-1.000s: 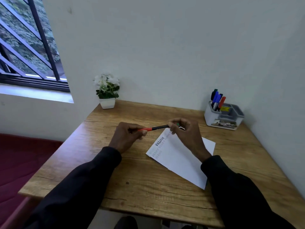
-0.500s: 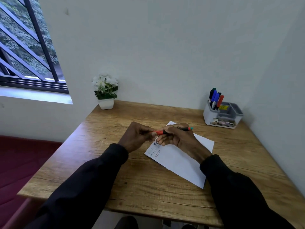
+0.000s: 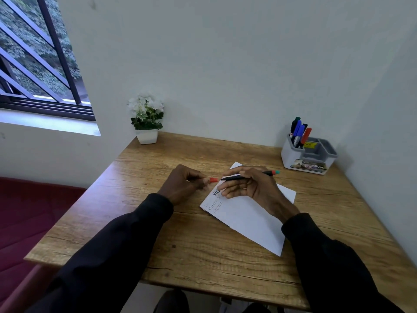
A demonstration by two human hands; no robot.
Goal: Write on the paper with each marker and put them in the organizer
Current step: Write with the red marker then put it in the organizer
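Head | marker (image 3: 232,177) axis left-right, tip leftward | right fingers (image 3: 234,185) grip it | left fingers (image 3: 201,178) pinch cap (image 3: 213,180)

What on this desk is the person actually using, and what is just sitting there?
In use: marker in the right hand, red cap in the left hand, paper, organizer.
Just lying about: potted flowers.

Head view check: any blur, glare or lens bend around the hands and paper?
Head view: soft daylight from the window, no glare on the paper; left hand and right hand reasonably sharp, handwriting partly legible; wide-angle stretch shows at the table edges.
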